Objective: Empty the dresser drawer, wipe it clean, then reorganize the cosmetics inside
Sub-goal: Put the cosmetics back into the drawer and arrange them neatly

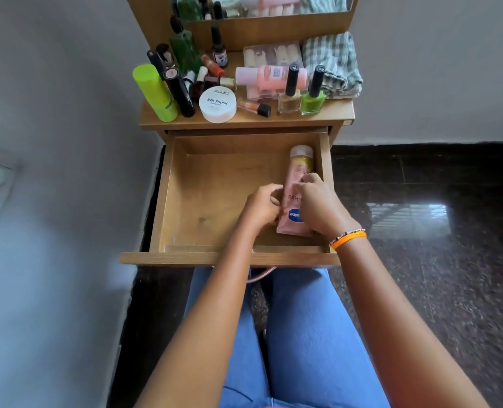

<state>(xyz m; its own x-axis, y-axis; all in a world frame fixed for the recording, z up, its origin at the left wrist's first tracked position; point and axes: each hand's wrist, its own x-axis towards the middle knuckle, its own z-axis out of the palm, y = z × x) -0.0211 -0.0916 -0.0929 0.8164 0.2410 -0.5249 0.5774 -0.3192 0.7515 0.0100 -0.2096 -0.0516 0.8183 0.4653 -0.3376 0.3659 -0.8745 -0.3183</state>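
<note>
At centre frame, your left hand and right hand both grip the pink tube in the drawer; squeezing may leak cream onto the wood.

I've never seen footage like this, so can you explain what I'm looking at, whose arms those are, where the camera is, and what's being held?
There is no machine here. The single picture comes from a camera worn on a person's head, looking down at their own arms and lap. The left hand and right hand both hold a pink tube lying at the right side of an open wooden drawer. On the dresser top above stand cosmetics: nail polish bottles, a white jar, a lime-green bottle, and a folded striped cloth.
</note>
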